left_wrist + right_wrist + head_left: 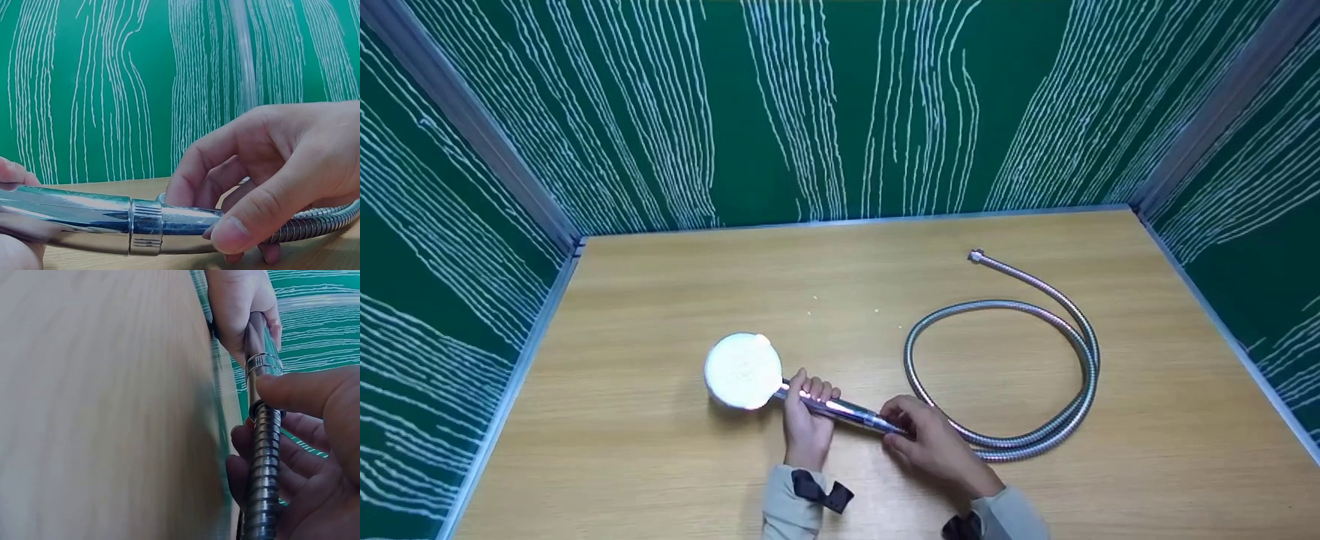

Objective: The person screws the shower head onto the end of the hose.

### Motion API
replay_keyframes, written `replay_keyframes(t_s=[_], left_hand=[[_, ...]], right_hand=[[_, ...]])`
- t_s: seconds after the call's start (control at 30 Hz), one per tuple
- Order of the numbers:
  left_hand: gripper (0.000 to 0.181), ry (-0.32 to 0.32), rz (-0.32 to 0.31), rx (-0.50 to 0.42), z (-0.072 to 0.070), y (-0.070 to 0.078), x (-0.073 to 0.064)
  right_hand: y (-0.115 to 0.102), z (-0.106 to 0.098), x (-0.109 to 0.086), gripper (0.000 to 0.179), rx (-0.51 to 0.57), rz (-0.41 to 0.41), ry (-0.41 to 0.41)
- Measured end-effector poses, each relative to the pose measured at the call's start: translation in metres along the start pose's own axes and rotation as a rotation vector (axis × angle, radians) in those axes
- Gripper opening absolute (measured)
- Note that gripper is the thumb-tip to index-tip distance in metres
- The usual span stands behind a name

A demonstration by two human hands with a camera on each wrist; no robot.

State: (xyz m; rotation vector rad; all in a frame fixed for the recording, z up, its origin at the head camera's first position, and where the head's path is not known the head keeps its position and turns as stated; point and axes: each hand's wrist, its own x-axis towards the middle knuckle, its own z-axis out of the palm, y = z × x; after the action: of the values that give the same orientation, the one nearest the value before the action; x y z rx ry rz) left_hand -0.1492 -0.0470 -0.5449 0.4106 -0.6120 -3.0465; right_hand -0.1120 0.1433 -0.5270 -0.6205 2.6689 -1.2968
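Note:
A chrome handheld shower head [743,371], its round face bright white, lies tilted across the front of the table with its handle [67,216] running right. My left hand [810,420] grips this handle just below the head. At the handle's lower end, past a ribbed ring [146,225], my right hand [934,442] pinches the smooth end fitting of the metal shower hose [264,467]. In the right wrist view the thumb lies on the fitting, and the other fingers curl behind the hose. The fitting lines up with the handle, the ring between them.
Coiled loops of the hose [1091,352] lie on the wooden table [660,300] to the right, with its free end nut [976,256] toward the back. Several small pale specks dot the middle. Green walls [855,112] with white lines enclose the back and sides.

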Motion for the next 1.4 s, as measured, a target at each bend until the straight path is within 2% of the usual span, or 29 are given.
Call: replay_keyframes(t_s=[0.13, 0.4, 0.63, 0.77, 0.93, 1.23, 1.4], left_hand=[[0.035, 0.012, 0.013, 0.012, 0.003, 0.000, 0.001], [0.036, 0.011, -0.002, 0.013, 0.013, 0.001, 0.011], [0.038, 0.013, -0.006, -0.047, 0.006, 0.001, 0.020], [0.038, 0.018, -0.006, -0.036, 0.007, 0.001, 0.022], [0.036, 0.033, -0.006, -0.013, 0.009, 0.001, 0.023], [0.036, 0.005, -0.022, -0.012, 0.007, 0.000, 0.024], [0.036, -0.003, -0.013, -0.013, 0.007, -0.001, 0.023]], right_hand=[[-0.002, -0.003, 0.002, 0.027, 0.008, 0.022, -0.012], [-0.003, -0.012, 0.011, 0.026, 0.009, 0.050, -0.029], [-0.001, -0.011, 0.019, 0.025, 0.015, 0.075, -0.044], [0.000, -0.011, 0.022, 0.024, 0.022, 0.092, -0.046], [0.001, -0.010, 0.022, 0.022, 0.024, 0.067, -0.029], [0.006, -0.007, 0.021, 0.020, 0.023, -0.001, -0.023], [0.006, -0.008, 0.022, 0.020, 0.005, 0.001, -0.026]])
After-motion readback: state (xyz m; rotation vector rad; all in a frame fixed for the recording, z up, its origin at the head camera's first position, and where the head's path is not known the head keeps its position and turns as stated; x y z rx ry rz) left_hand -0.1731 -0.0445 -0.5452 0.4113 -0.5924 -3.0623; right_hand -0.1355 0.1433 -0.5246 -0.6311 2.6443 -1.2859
